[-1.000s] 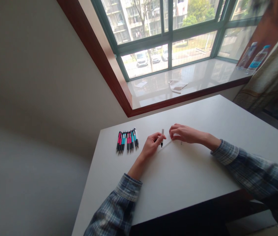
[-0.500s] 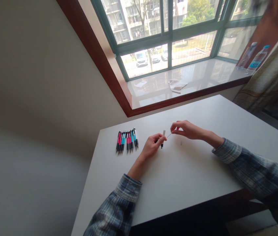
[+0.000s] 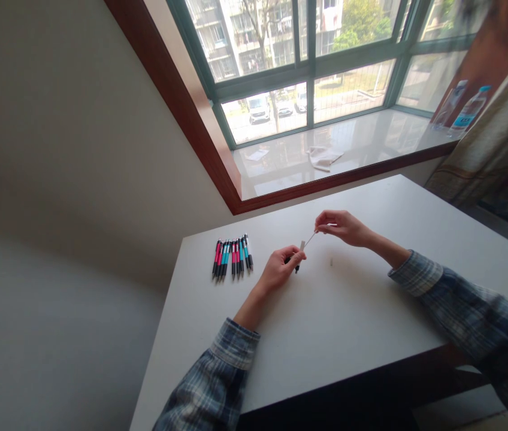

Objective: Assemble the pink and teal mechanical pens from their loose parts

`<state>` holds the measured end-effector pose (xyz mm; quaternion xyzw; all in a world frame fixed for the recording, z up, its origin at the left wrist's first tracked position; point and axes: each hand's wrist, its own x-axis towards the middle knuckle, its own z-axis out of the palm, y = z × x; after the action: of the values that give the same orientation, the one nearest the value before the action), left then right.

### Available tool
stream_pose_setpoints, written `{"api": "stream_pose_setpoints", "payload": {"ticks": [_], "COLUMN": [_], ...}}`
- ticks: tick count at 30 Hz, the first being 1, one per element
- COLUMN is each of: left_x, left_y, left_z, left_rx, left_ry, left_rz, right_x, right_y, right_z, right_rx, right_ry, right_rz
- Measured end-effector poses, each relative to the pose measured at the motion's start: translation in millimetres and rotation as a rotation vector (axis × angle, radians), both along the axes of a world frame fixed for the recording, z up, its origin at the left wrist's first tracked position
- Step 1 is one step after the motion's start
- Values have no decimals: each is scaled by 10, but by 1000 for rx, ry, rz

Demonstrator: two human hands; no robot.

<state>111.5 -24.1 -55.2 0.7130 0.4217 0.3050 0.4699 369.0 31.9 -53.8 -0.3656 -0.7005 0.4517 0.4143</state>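
Note:
My left hand [image 3: 284, 264] is closed around a slim pen [image 3: 298, 267], whose dark end pokes out below the fingers. A pale, flat-looking piece [image 3: 302, 245] stands up above the thumb; whether it belongs to the pen I cannot tell. My right hand [image 3: 339, 228] pinches the upper end of a thin pale rod [image 3: 310, 238]. The rod slants down toward the left fingertips, and its lower end is beside the pale piece. A tiny whitish cylinder [image 3: 331, 261] lies on the table below my right hand.
Several pink and blue pens [image 3: 232, 258] with black grips lie in a row on the white table [image 3: 326, 335], left of my hands. Behind it is a windowsill [image 3: 276, 173] with a crumpled cloth [image 3: 323, 158] and plastic bottles [image 3: 469, 112].
My right hand has lifted slightly up and away, and the thin rod now tilts more steeply. My left hand has shifted very little, with its hold unchanged.

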Motion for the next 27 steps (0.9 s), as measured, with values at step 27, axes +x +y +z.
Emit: {"api": "stream_pose_setpoints", "payload": {"ticks": [27], "left_x": [-17], "left_y": [-38], "left_z": [-15], "left_rx": [-1], "left_ry": [-2], "left_rz": [-21], "right_x": [90], "right_y": [22], "right_z": [89], "right_rx": [-86], "right_ry": [232], "right_rz": [-247]}}
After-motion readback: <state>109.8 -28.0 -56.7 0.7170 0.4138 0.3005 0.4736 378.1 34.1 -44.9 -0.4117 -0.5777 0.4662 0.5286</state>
